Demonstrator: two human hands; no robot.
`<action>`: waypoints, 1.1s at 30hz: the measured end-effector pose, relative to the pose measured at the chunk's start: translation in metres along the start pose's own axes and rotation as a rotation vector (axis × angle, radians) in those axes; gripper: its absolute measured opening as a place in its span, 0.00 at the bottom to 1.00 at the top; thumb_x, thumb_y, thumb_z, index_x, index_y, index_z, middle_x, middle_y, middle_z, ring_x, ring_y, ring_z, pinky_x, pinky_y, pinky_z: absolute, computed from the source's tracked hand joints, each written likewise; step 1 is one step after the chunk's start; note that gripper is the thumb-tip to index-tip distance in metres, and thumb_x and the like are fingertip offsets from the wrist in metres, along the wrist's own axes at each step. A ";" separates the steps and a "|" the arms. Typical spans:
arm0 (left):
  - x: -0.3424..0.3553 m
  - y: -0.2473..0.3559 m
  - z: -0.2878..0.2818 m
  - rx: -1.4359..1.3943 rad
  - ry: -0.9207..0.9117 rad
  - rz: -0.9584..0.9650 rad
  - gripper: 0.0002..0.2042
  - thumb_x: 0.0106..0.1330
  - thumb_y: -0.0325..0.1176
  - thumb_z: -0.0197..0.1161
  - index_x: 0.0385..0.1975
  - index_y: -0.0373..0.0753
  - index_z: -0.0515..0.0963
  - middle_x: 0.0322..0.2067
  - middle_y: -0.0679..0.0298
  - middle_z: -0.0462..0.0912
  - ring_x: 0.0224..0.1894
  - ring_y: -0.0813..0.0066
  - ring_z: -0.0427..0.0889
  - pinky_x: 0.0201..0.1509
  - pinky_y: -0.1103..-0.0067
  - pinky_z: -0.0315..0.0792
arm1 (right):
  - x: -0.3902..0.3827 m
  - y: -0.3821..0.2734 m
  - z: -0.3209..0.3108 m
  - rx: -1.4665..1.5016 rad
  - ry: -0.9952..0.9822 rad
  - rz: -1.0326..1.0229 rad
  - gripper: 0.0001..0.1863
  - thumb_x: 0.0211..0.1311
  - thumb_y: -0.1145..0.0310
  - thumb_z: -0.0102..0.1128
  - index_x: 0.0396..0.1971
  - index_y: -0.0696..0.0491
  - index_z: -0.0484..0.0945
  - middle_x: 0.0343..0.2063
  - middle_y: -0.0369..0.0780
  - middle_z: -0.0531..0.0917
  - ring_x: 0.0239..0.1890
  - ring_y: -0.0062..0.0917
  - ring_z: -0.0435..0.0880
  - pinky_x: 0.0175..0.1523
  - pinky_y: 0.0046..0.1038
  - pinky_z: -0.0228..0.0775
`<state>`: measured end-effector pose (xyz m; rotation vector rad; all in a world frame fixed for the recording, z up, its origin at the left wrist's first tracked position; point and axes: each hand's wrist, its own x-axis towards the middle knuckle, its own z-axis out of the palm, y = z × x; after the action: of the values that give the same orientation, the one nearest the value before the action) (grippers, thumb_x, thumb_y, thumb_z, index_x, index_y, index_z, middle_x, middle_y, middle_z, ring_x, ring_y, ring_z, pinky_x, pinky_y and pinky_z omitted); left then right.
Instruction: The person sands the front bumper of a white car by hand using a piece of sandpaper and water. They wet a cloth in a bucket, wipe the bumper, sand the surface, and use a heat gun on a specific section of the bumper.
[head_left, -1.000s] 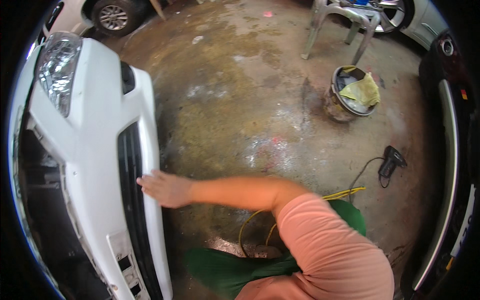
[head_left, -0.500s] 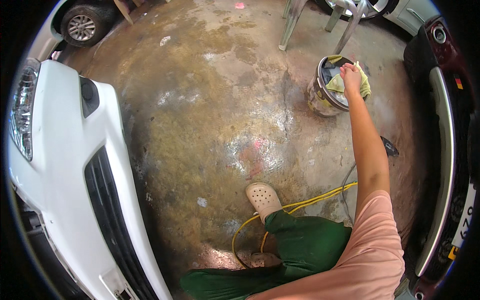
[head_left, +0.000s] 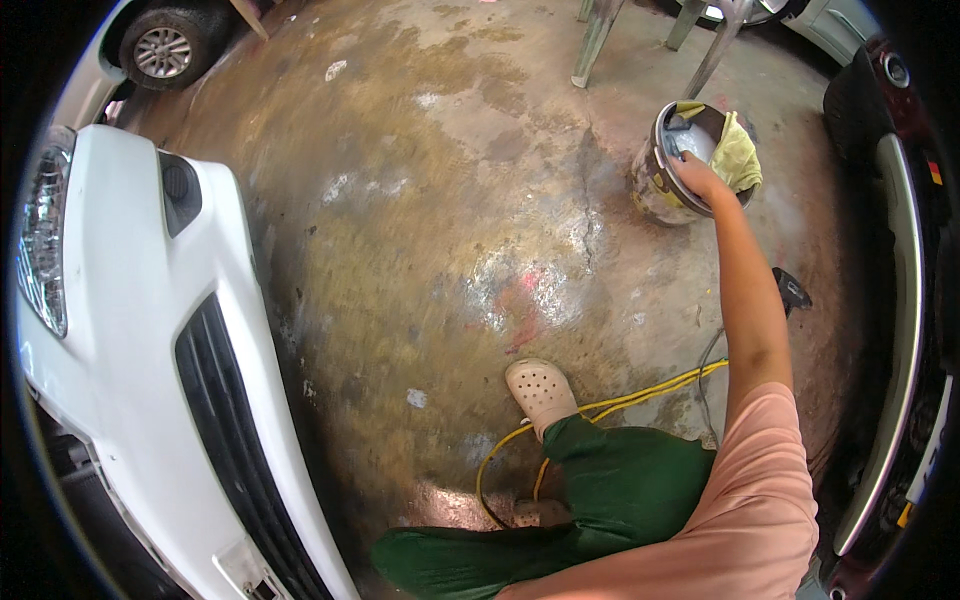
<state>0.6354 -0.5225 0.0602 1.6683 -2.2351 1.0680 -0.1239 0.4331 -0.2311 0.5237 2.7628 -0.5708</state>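
My right hand [head_left: 698, 178] reaches over the near rim of a stained bucket [head_left: 657, 197]. Its fingers dip inside the rim beside a dark grey item [head_left: 684, 140], and they are partly hidden, so what they grip, if anything, does not show. Whitish, sudsy-looking liquid [head_left: 704, 142] lies in the bucket. A yellow-green cloth [head_left: 737, 158] drapes over the bucket's right rim, apart from the fingers. Another bit of yellowish cloth [head_left: 690, 108] shows at the far rim. My left hand is out of view.
A white car's front bumper [head_left: 130, 300] fills the left side; a dark red vehicle's bumper [head_left: 905, 330] stands at right. Yellow hose [head_left: 650, 390] loops around my feet. A black tool-like object [head_left: 791, 288] lies right of my arm. Chair legs [head_left: 597, 45] stand beyond the bucket on wet concrete.
My right hand has left the yellow-green cloth, which now hangs over the right rim. The hand has moved lower, toward the inside of the bucket's near side. The view has shifted slightly.
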 end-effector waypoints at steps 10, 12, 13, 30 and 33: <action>-0.010 -0.002 0.013 0.005 -0.029 -0.020 0.43 0.57 0.56 0.61 0.68 0.32 0.60 0.60 0.44 0.71 0.50 0.45 0.79 0.38 0.33 0.68 | -0.018 0.017 -0.009 0.410 -0.019 -0.040 0.20 0.55 0.69 0.50 0.46 0.57 0.81 0.38 0.43 0.84 0.40 0.30 0.82 0.47 0.27 0.71; -0.014 -0.007 0.011 0.007 -0.027 -0.030 0.43 0.57 0.56 0.61 0.68 0.32 0.60 0.60 0.44 0.71 0.50 0.45 0.79 0.38 0.33 0.68 | -0.032 -0.003 -0.018 0.486 -0.122 -0.005 0.19 0.53 0.66 0.54 0.44 0.56 0.82 0.34 0.39 0.83 0.34 0.24 0.79 0.43 0.24 0.70; -0.014 -0.011 0.008 0.012 -0.024 -0.035 0.43 0.57 0.56 0.61 0.68 0.32 0.60 0.60 0.44 0.71 0.49 0.45 0.79 0.38 0.33 0.68 | -0.022 0.005 -0.016 0.430 -0.154 0.065 0.20 0.54 0.65 0.54 0.45 0.56 0.82 0.34 0.39 0.83 0.33 0.24 0.79 0.42 0.24 0.70; -0.024 -0.021 0.012 0.042 -0.048 -0.053 0.43 0.57 0.56 0.61 0.68 0.32 0.59 0.60 0.45 0.71 0.49 0.45 0.79 0.36 0.32 0.68 | -0.098 -0.034 -0.085 0.230 0.918 -0.177 0.19 0.71 0.57 0.51 0.41 0.61 0.78 0.37 0.55 0.81 0.40 0.45 0.80 0.47 0.37 0.70; -0.026 -0.024 0.011 0.053 -0.054 -0.068 0.43 0.57 0.56 0.61 0.68 0.32 0.59 0.60 0.45 0.71 0.49 0.45 0.79 0.36 0.32 0.68 | -0.109 -0.068 -0.073 0.448 0.755 -0.134 0.16 0.70 0.63 0.52 0.50 0.58 0.76 0.42 0.50 0.83 0.36 0.34 0.83 0.39 0.35 0.78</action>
<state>0.6696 -0.5121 0.0500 1.8015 -2.1836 1.0879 -0.0674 0.3742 -0.1082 0.7826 3.3940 -1.2637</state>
